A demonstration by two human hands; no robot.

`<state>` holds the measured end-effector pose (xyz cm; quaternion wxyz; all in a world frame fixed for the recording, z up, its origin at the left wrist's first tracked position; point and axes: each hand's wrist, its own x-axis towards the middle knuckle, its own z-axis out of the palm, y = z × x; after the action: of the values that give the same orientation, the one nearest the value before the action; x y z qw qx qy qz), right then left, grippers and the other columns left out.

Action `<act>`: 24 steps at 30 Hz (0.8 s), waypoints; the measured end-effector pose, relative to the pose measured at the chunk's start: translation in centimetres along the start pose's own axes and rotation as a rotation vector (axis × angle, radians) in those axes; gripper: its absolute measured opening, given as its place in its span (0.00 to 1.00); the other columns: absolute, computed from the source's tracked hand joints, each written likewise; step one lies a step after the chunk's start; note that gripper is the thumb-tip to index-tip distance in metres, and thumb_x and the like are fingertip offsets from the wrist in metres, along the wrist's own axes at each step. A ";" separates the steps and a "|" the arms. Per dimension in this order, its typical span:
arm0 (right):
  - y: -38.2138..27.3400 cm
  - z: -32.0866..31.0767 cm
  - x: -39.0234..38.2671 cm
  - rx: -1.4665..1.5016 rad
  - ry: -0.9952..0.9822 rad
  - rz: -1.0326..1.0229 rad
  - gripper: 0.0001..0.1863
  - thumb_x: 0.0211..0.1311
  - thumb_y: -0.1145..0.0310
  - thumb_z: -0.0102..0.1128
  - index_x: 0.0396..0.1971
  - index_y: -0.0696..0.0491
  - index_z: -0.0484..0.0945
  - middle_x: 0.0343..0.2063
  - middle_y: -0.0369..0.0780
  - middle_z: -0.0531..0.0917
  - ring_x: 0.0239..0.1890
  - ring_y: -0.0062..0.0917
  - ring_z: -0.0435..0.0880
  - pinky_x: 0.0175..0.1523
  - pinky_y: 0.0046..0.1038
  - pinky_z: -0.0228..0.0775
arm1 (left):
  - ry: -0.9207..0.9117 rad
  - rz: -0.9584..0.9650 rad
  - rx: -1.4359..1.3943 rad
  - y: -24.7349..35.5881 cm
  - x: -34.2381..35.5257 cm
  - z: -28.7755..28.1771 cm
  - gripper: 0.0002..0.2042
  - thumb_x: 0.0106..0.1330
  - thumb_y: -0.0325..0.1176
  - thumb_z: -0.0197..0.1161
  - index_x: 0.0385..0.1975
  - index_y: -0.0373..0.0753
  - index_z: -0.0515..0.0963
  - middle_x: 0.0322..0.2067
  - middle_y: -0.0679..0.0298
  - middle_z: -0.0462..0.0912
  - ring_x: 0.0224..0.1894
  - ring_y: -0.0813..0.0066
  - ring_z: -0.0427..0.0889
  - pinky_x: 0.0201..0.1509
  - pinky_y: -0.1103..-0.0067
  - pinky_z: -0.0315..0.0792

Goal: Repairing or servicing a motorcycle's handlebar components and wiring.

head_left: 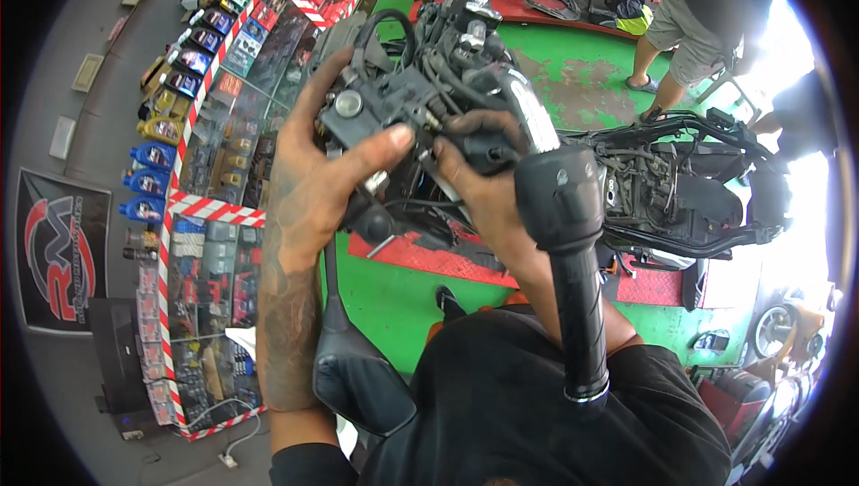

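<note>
Head view shows the left hand gripping a dark housing, left of the silver handlebar; the right hand curls beside it, its hold I cannot tell. Uneven pulling could perhaps strain the nearby black hose.

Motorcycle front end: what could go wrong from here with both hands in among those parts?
Fingers could get pinched: the left hand grips a dark part, and the right hand works in the tight space beside it.

A hose could snag: the black looped hose runs close to the left hand's fingers.

An arm could get knocked: the right forearm passes beneath the black handlebar grip, so a turn of the bar might press on it.
</note>
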<state>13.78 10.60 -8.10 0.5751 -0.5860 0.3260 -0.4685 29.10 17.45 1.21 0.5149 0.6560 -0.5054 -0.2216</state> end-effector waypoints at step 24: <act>2.2 2.7 0.1 0.699 0.111 0.060 0.12 0.59 0.82 0.65 0.41 0.52 0.78 0.36 0.39 0.87 0.38 0.26 0.89 0.45 0.30 0.87 | -0.164 0.021 -0.126 -2.1 0.9 -1.3 0.41 0.55 0.41 0.78 0.70 0.33 0.68 0.43 0.54 0.87 0.41 0.73 0.89 0.43 0.81 0.82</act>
<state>16.63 11.18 -9.97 0.7359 -0.3178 0.1938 -0.5657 31.44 17.21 0.01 0.5141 0.5967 -0.5378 -0.3006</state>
